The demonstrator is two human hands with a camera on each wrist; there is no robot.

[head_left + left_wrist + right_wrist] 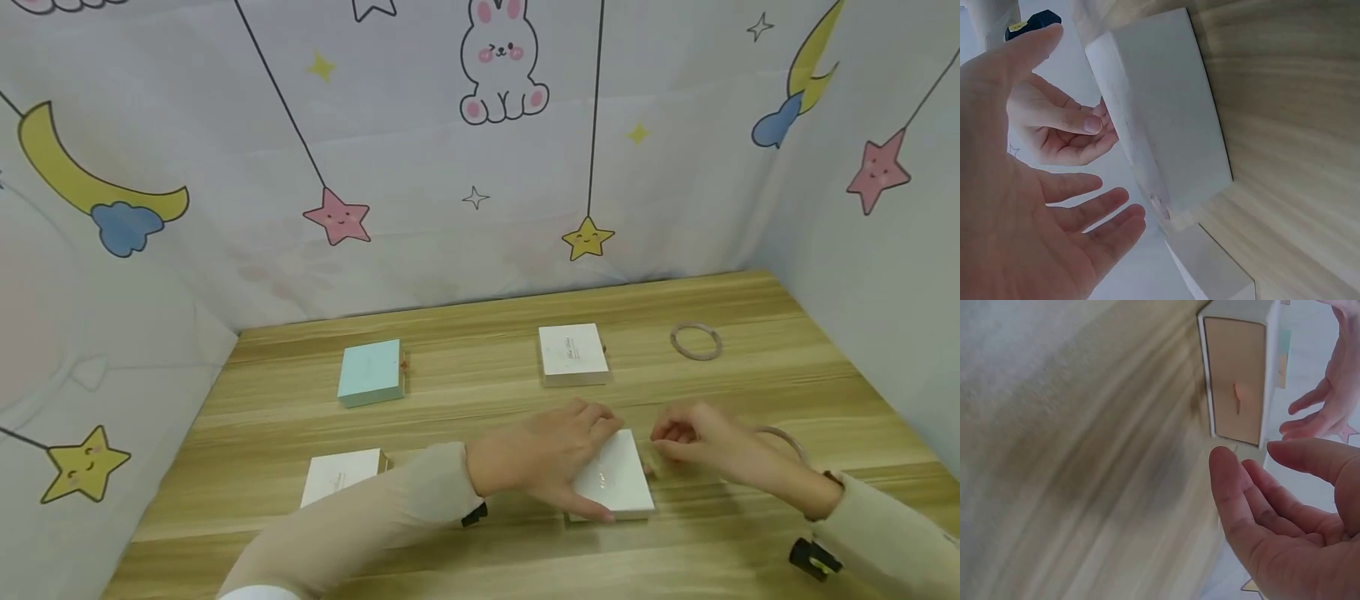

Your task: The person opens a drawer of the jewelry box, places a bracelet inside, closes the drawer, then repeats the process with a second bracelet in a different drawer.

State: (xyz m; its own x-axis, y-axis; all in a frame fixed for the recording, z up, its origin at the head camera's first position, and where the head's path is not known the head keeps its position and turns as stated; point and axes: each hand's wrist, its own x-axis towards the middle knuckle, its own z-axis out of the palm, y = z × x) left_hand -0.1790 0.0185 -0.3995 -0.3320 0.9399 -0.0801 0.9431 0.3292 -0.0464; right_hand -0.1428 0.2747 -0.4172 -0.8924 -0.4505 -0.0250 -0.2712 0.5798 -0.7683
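Observation:
A white drawer-style box (617, 483) lies on the wooden table, its peach-coloured drawer front (1235, 378) with a small ribbon pull (1238, 399) facing right. Over the box's left part, my left hand (551, 454) is spread, thumb toward the near edge and fingers toward the far edge. The left wrist view shows a gap between its fingers and the box (1166, 106). Just right of the drawer front is my right hand (720, 446), with fingers loosely bent. Thumb and index fingertip stand apart there, and nothing shows between them.
A light blue box (371, 371) and another white box (572, 352) lie farther back. A third white box (341, 473) is partly behind the left sleeve. One ring-shaped bangle (672, 337) lies back right; another (783, 435) is partly covered by the right hand. Printed curtains (420, 167) border the table.

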